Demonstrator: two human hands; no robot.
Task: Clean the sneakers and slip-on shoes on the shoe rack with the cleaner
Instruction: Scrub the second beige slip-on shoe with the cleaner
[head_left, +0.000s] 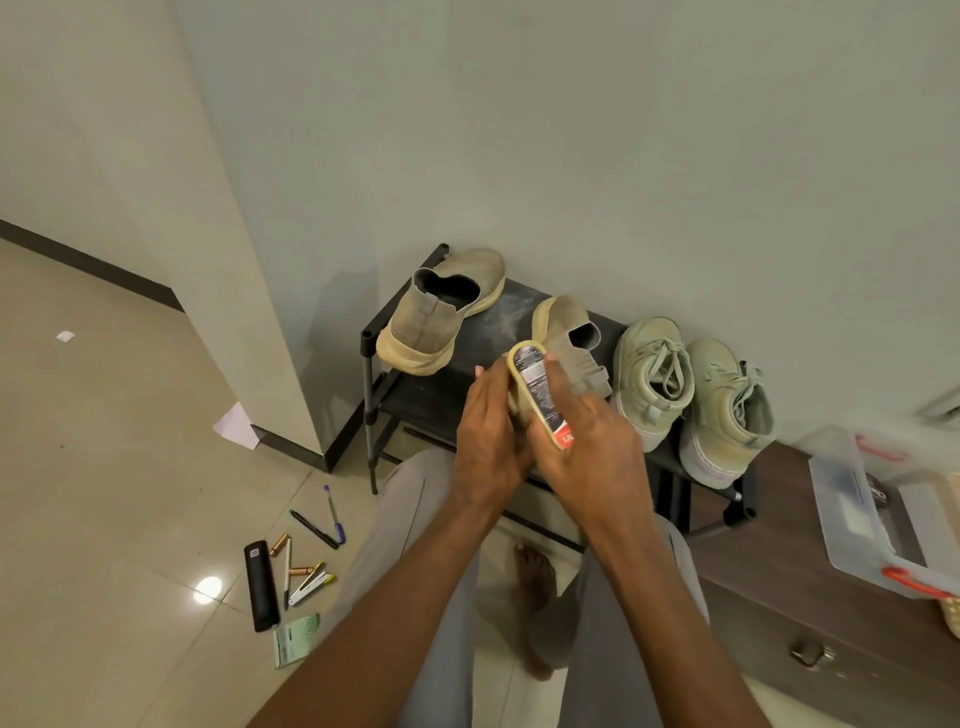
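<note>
Both hands meet above the shoe rack: the right hand wraps its fingers round the cleaner, an oval applicator with a printed label, while the left hand closes against its other side, seemingly gripping it, though motion blur hides the fingertips. The applicator looks light, rigid and smooth-sided, best held around its waist with the working face free. Just beyond it, one slip-on shoe lies tipped on its side; its mate stands upright at the rack's left end. Their knit uppers look soft, the heels the firmer hold. Two laced sneakers sit at the right end. The rack stands against a pale wall on glossy tiles, where pens lie scattered; a wooden cabinet stands alongside.
</note>
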